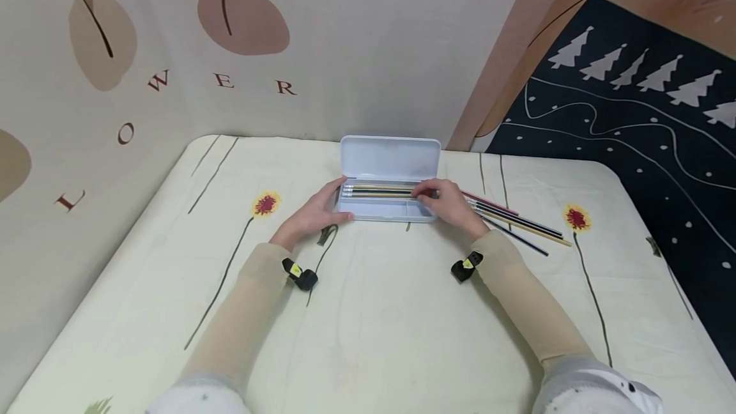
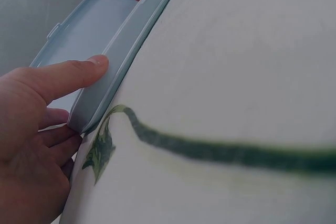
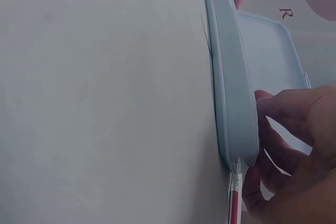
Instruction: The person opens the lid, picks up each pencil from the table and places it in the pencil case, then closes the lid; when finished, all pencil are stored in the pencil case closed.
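An open pencil case [image 1: 376, 210], pale blue, has its lid [image 1: 391, 157] raised at the back. Several striped pencils [image 1: 376, 191] lie lengthwise inside. My left hand [image 1: 313, 211] grips the case's left end; the left wrist view shows the thumb [image 2: 79, 74] over the front wall and fingers around the corner. With bent fingers, my right hand [image 1: 451, 204] reaches over the right end and pinches a pencil among those in the case. In the right wrist view, its fingertips [image 3: 265, 100] are right at the rim, and the case wall hides the pencil.
More pencils [image 1: 520, 222], dark, red and yellow, lie in a loose bunch right of the case, partly behind the right hand. The table [image 1: 379, 324] has a pale cloth with printed flowers. A light curtain [image 1: 368, 82] hangs directly behind.
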Demonstrator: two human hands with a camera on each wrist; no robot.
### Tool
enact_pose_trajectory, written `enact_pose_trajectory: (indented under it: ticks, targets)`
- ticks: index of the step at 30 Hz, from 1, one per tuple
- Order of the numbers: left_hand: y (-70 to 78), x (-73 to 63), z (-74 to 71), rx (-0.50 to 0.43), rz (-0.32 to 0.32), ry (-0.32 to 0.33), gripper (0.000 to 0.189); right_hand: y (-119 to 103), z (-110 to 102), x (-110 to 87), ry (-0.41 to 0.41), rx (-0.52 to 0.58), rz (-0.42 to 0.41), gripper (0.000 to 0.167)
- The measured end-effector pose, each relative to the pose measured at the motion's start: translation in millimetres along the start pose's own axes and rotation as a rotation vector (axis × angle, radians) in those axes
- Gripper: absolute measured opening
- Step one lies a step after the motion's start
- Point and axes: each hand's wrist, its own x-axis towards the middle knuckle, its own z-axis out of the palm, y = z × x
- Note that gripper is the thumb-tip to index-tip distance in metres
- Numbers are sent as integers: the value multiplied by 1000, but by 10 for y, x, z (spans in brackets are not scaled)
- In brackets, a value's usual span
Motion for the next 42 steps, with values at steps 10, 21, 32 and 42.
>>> enact_pose_trajectory:
  ticks: [10, 21, 32, 42]
  targets:
    - [-19, 12, 3, 5, -16, -4, 90, 21, -47, -29, 14, 18, -11, 14]
    - [-44, 8, -2, -6, 3, 2, 90, 60, -156, -116, 29, 110, 22, 17]
    - [-34, 14, -3, -4, 30, 5, 89, 185, -332, -239, 105, 122, 42, 16]
    - [-29, 14, 1, -12, 22, 1, 90, 293, -536, -459, 150, 78, 106, 18]
